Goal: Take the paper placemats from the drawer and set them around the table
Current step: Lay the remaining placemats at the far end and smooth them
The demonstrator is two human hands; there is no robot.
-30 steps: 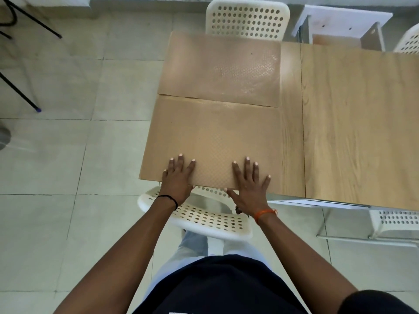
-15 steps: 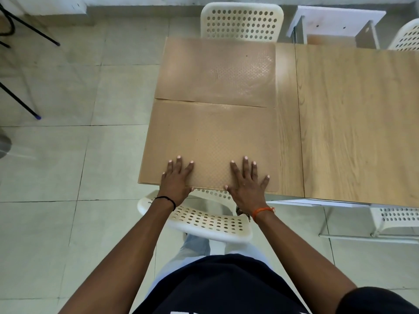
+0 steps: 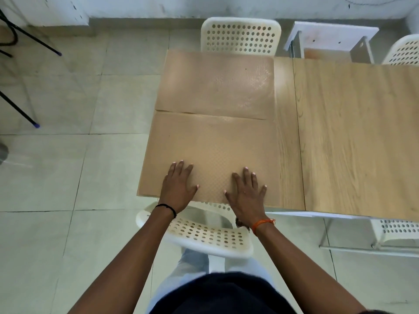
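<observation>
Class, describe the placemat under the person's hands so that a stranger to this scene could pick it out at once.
Start at the wooden table and go to its left end, where two brown paper mats lie edge to edge. The near placemat is the one beside the closest white chair. Unlike the far placemat, it has the left hand and right hand flat on it.

- Table (image 3: pixel 353 137): right half bare, open to reach.
- Left end: two placemats (image 3: pixel 210 143) cover it.
- Chair (image 3: pixel 204 236) stands at lower centre, between person and table edge.
</observation>
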